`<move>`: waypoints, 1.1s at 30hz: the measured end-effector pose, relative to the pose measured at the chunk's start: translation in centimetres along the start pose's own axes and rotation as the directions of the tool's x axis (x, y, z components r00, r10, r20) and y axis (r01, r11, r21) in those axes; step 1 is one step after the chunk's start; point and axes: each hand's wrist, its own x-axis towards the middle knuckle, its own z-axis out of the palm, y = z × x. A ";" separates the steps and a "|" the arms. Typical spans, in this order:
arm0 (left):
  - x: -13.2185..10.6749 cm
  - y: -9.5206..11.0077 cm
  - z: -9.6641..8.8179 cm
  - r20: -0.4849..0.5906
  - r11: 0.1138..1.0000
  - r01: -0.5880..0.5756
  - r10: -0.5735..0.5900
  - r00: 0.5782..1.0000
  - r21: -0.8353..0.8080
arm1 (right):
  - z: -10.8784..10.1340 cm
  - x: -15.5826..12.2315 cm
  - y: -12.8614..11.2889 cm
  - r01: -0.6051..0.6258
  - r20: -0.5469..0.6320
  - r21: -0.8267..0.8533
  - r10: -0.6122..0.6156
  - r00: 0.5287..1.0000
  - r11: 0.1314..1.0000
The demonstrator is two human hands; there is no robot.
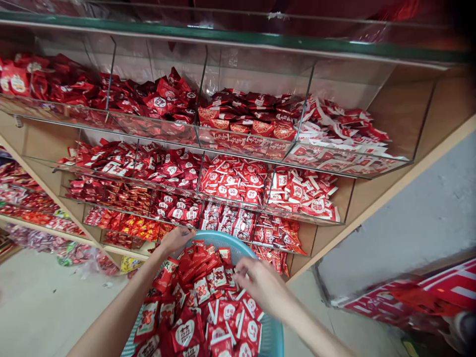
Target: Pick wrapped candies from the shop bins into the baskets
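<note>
Head view: my left hand (174, 240) grips the rim of a light-blue plastic basket (273, 337), its fingers clenched over the edge. My right hand (258, 285) is bunched just above the red sachets (185, 333) heaped in the basket; I can't tell whether its fingers are pinching one. The only mark I can read is the double-happiness character on those sachets. Beyond my fingers, acrylic shelf bins (230, 173) hold red-and-white packets (234, 178).

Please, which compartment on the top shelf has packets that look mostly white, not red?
The rightmost top-shelf compartment: its packets show much white, while the others hold mainly red ones.
</note>
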 end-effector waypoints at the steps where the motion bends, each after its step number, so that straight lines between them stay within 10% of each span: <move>1: 0.1 -0.2 0.0 0.006 1.000 -0.004 0.004 1.000 0.004 | -1.7 1.2 -0.4 0.026 -0.067 -0.044 -0.029 0.997 0.999; 8: 0.3 -1.1 -0.2 -0.001 1.000 -0.020 0.020 1.000 -0.001 | -9.6 10.6 -2.4 -0.108 -0.365 -0.401 -0.050 0.930 0.910; 14: 0.2 -1.4 -0.4 -0.020 0.999 0.006 -0.007 1.000 -0.040 | -10.1 14.4 -2.1 -0.307 -0.337 -0.457 0.157 0.928 0.835; 21: 0.0 -1.4 -0.8 -0.023 1.000 -0.003 0.003 1.000 0.000 | -10.2 14.4 -1.4 -0.251 -0.403 -0.448 0.057 0.913 0.858; 29: 0.1 -1.0 -0.7 -0.014 1.000 -0.021 0.021 1.000 0.014 | -11.6 13.0 -0.4 0.039 -0.543 -0.045 -0.057 0.838 0.998; 33: 0.1 -0.8 -0.8 -0.011 0.998 -0.018 0.019 1.000 0.067 | -10.8 9.8 -0.8 0.238 -0.546 0.424 0.037 0.837 0.874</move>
